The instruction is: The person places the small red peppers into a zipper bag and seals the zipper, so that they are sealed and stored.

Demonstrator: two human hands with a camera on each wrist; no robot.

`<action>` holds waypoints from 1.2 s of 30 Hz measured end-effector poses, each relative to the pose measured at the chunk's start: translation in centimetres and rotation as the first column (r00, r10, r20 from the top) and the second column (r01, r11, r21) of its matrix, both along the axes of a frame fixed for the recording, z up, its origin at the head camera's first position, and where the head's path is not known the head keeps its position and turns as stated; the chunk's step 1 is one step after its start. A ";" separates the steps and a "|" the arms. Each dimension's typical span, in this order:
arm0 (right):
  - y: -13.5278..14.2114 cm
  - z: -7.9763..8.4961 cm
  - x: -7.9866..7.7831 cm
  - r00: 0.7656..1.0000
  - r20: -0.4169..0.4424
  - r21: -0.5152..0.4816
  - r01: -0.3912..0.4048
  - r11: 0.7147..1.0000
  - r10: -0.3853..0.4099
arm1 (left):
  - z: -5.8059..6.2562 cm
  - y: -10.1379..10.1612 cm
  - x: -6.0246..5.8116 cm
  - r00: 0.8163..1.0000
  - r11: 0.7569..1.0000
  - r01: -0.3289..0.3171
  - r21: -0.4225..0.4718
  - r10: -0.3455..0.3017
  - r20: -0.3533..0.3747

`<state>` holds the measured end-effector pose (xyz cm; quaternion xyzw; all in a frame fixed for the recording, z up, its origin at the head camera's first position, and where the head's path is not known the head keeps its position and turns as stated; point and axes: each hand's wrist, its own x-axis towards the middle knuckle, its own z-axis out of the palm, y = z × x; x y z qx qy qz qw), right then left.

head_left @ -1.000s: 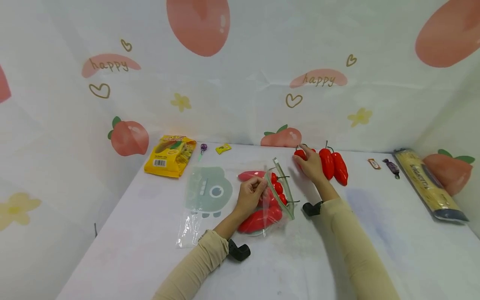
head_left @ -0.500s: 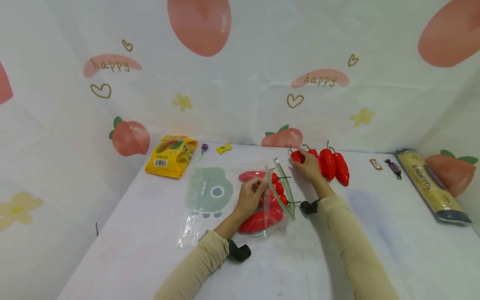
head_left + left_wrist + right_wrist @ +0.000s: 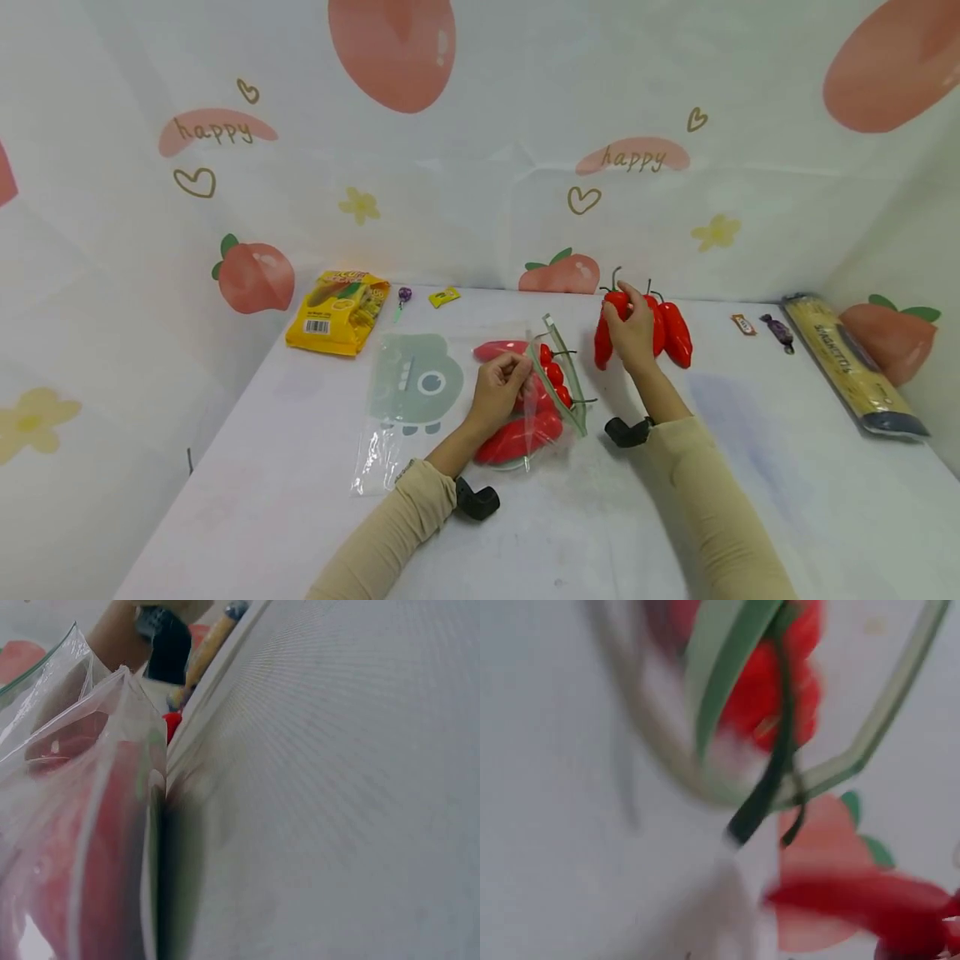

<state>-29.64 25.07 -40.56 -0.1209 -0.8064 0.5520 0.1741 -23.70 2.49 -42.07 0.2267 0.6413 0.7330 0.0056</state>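
In the head view, my left hand (image 3: 498,387) pinches the upper side of a clear zip bag (image 3: 408,450) near its mouth. Several red peppers (image 3: 517,442) lie inside the bag, some with green stems poking out through the green-edged opening. To the right, my right hand (image 3: 632,329) grips a red pepper (image 3: 602,346) near its stem end, its pointed tip hanging down. More red peppers (image 3: 677,335) lie just behind that hand. The right wrist view shows the bag's green zip strip (image 3: 825,776) standing spread, and the gripped pepper blurred at the lower right.
A yellow snack packet (image 3: 339,315), a lollipop (image 3: 404,294) and a yellow wrapped candy (image 3: 444,297) lie at the back left. Two small wrapped sweets (image 3: 778,332) and a long spaghetti pack (image 3: 855,367) lie on the right. A printed cloth wall rises behind the table.
My right hand has taken hold of a pepper from the group at the back and raised it, its tip now hanging to the left. The left hand stays at the bag.
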 end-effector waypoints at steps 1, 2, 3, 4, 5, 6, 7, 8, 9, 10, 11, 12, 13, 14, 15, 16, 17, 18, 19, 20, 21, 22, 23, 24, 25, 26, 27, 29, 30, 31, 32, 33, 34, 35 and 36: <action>0.0 0.3 0.5 1.000 0.004 -0.114 0.014 0.993 -0.013 | 0.0 0.0 0.0 1.000 1.000 0.000 -0.001 0.000 -0.001; -0.1 0.6 0.9 1.000 0.009 -0.236 0.024 0.972 -0.023 | 0.0 0.0 0.0 1.000 1.000 0.000 -0.001 0.000 0.001; -0.2 0.9 1.4 1.000 0.012 -0.358 0.031 0.933 -0.029 | 0.0 0.0 0.0 1.000 1.000 -0.001 -0.003 0.001 0.002; -0.3 1.1 1.9 0.999 0.006 -0.471 0.032 0.881 -0.033 | 0.0 0.0 0.0 1.000 1.000 -0.001 -0.005 0.001 0.005; -0.4 1.2 2.3 0.999 -0.003 -0.576 0.027 0.817 -0.035 | 0.0 0.0 0.0 1.000 1.000 0.000 -0.005 0.000 0.008; -0.6 1.2 2.6 0.999 -0.011 -0.659 0.017 0.752 -0.032 | 0.0 0.0 0.0 1.000 1.000 0.000 -0.006 0.000 0.011; -0.8 1.1 2.9 1.000 -0.014 -0.711 0.008 0.704 -0.025 | 0.0 0.0 -0.1 1.000 1.000 -0.002 -0.007 0.002 0.014; -1.0 0.9 3.2 1.000 -0.011 -0.745 0.003 0.667 -0.017 | 0.0 -0.1 -0.1 1.000 1.000 -0.003 -0.008 0.003 0.016; -1.2 0.7 3.4 1.000 -0.007 -0.766 0.002 0.642 -0.010 | 0.0 -0.1 -0.1 1.000 1.000 -0.003 -0.007 0.003 0.020; -1.3 0.4 3.6 1.000 -0.006 -0.781 -0.002 0.624 -0.004 | 0.0 -0.1 -0.1 1.000 1.000 -0.003 -0.006 0.003 0.021; -1.5 0.1 3.7 1.000 0.004 -0.788 0.001 0.615 0.004 | 0.1 -0.1 -0.1 1.000 1.000 -0.003 -0.003 0.003 0.021; -1.6 -0.3 3.8 1.000 0.018 -0.786 0.007 0.618 0.012 | 0.1 -0.1 -0.1 1.000 1.000 -0.002 0.000 0.002 0.023; -1.6 -0.6 3.9 0.999 0.034 -0.778 0.016 0.628 0.016 | 0.1 0.0 -0.1 1.000 1.000 0.001 0.004 -0.001 0.025; -1.7 -0.9 4.0 0.998 0.057 -0.768 0.036 0.639 0.012 | 0.1 0.0 -0.1 1.000 1.000 0.003 0.006 -0.003 0.025; -1.6 -1.3 4.1 0.997 0.074 -0.759 0.051 0.649 0.008 | 0.1 0.1 0.0 1.000 1.000 0.004 0.008 -0.005 0.027; -1.6 -1.6 4.2 0.996 0.093 -0.743 0.065 0.666 0.007 | 0.1 0.1 0.0 1.000 1.000 0.004 0.012 -0.004 0.024; -1.6 -1.9 4.2 0.994 0.113 -0.724 0.080 0.685 0.004 | 0.1 0.1 0.0 1.000 1.000 0.003 0.012 -0.004 0.022; -1.6 -2.1 4.3 0.992 0.127 -0.699 0.087 0.710 0.004 | 0.0 0.1 0.0 1.000 1.000 0.001 0.014 -0.001 0.019; -1.7 -2.3 4.4 0.990 0.138 -0.676 0.087 0.732 0.010 | 0.1 0.2 0.0 1.000 1.000 -0.002 0.015 0.002 0.015; -1.7 -2.5 4.5 0.989 0.145 -0.655 0.079 0.752 0.022 | 0.1 0.2 0.0 1.000 1.000 -0.006 0.018 0.006 0.010; -1.8 -2.7 4.5 0.988 0.147 -0.636 0.061 0.769 0.044 | 0.1 0.2 0.0 1.000 1.000 -0.009 0.021 0.009 0.006; -2.0 -2.7 4.6 0.985 0.160 -0.606 0.044 0.794 0.067 | 0.1 0.2 0.0 1.000 1.000 -0.013 0.024 0.013 0.004; -2.2 -2.8 4.7 0.981 0.173 -0.575 0.025 0.818 0.091 | 0.1 0.2 0.0 1.000 1.000 -0.014 0.025 0.014 0.006; -2.4 -3.0 4.8 0.974 0.192 -0.529 0.002 0.848 0.117 | 0.2 0.2 -0.1 1.000 1.000 -0.015 0.025 0.014 0.008; -2.5 -3.1 4.9 0.966 0.213 -0.479 -0.026 0.878 0.145 | 0.2 0.2 -0.1 1.000 1.000 -0.014 0.024 0.014 0.012; -2.7 -3.1 5.0 0.957 0.238 -0.422 -0.054 0.905 0.168 | 0.2 0.2 -0.1 1.000 1.000 -0.016 0.022 0.015 0.012; -3.0 -3.3 5.0 0.947 0.266 -0.358 -0.077 0.931 0.181 | 0.2 0.1 -0.1 1.000 1.000 -0.017 0.015 0.017 0.013; -3.3 -3.5 5.1 0.933 0.305 -0.243 -0.119 0.963 0.192 | 0.2 0.1 -0.1 1.000 1.000 -0.020 0.002 0.020 0.011; -3.4 -3.6 5.1 0.929 0.316 -0.195 -0.133 0.972 0.191 | 0.2 0.1 -0.1 1.000 1.000 -0.022 -0.004 0.022 0.010; -3.5 -3.6 5.1 0.928 0.319 -0.161 -0.147 0.976 0.192 | 0.2 0.1 -0.1 1.000 1.000 -0.023 -0.005 0.023 0.009; -3.5 -3.6 5.1 0.927 0.324 -0.141 -0.148 0.979 0.187 | 0.2 0.1 -0.1 1.000 1.000 -0.024 -0.007 0.024 0.007; -3.4 -3.7 5.1 0.928 0.325 -0.119 -0.149 0.982 0.181 | 0.3 0.1 -0.1 1.000 1.000 -0.024 -0.008 0.024 0.009; -3.4 -3.7 5.1 0.928 0.329 -0.101 -0.151 0.983 0.176 | 0.3 0.1 -0.1 1.000 1.000 -0.024 -0.007 0.024 0.012; -3.2 -3.8 5.1 0.929 0.327 -0.084 -0.153 0.985 0.172 | 0.3 0.1 -0.1 1.000 1.000 -0.024 -0.005 0.024 0.014; -3.0 -3.8 5.1 0.933 0.321 -0.064 -0.150 0.987 0.163 | 0.3 0.1 -0.1 1.000 1.000 -0.024 -0.004 0.024 0.017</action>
